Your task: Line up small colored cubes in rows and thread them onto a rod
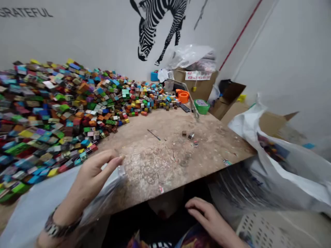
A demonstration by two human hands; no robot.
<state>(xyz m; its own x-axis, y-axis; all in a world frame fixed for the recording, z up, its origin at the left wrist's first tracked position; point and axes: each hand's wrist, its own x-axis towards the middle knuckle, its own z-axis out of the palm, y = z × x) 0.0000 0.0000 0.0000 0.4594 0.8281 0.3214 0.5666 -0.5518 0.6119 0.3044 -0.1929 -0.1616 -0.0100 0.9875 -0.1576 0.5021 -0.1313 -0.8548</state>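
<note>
Clear plastic bag [38, 203] lies on the near-left tabletop [207, 148], under my left hand [90, 175], long axis roughly along that forearm; its right end sits just below my fingertips. Left thumb and index nearly meet; can't tell if they pinch film. Block pile [77, 110] is just beyond the bag. Right hand [209, 217] is farther, off the table's near edge, fingers loosely bent, nothing visible in it.
</note>
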